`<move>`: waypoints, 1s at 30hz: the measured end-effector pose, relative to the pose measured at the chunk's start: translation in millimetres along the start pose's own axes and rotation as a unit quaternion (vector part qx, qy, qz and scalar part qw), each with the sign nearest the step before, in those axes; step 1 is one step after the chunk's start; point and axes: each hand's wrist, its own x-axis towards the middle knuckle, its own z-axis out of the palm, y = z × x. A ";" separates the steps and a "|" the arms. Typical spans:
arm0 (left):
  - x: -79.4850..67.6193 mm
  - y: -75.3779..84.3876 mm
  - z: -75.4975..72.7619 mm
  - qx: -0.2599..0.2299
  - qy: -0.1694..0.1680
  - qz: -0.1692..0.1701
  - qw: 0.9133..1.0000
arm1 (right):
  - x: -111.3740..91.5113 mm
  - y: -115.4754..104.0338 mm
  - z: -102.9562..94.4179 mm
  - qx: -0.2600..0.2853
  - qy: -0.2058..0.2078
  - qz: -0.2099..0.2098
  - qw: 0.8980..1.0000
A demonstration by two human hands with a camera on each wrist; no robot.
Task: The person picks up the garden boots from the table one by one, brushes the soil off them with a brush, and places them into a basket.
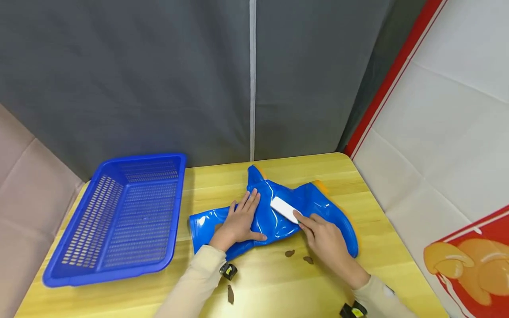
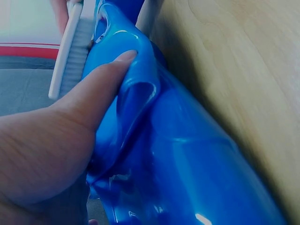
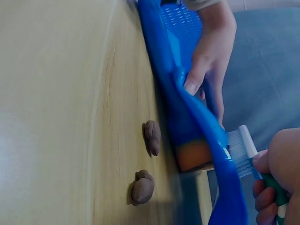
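Note:
Glossy blue rubber boots (image 1: 274,227) with orange-yellow soles lie overlapping on their sides on the wooden table (image 1: 270,291). My left hand (image 1: 238,223) presses on them with spread, straight fingers. In the left wrist view its thumb (image 2: 101,89) lies along a fold of the blue rubber. Gripped in my right hand (image 1: 326,240) is a white-headed scrubbing brush (image 1: 284,210) with a green and white handle (image 3: 276,194). Its pale bristles (image 3: 240,152) are against the boot's upper side, to the right of my left hand.
Brown mud-like clumps (image 1: 290,253) lie near the boots on the front side, and another brown piece (image 1: 230,294) is nearer the front edge. At the left stands a blue plastic basket (image 1: 171,238). A grey curtain (image 1: 159,88) hangs behind the table, a white panel (image 1: 449,132) on the right.

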 end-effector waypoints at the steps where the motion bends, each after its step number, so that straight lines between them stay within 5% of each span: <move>1: -1.0 -1.4 -2.5 -0.001 0.001 -0.004 1.000 | 4.5 -1.2 3.1 0.003 0.003 -0.005 1.000; 7: 0.1 0.0 -13.0 0.014 0.010 -0.008 1.000 | 12.0 -2.0 -1.8 0.032 -0.014 -0.007 0.999; 18: -6.6 4.0 -2.7 0.027 -0.002 -0.002 1.000 | -28.2 -17.3 -21.6 0.030 -0.131 0.001 0.991; 30: -2.8 3.1 -2.8 0.012 0.003 0.000 1.000 | -29.8 -13.9 -17.9 -0.016 -0.069 0.002 0.997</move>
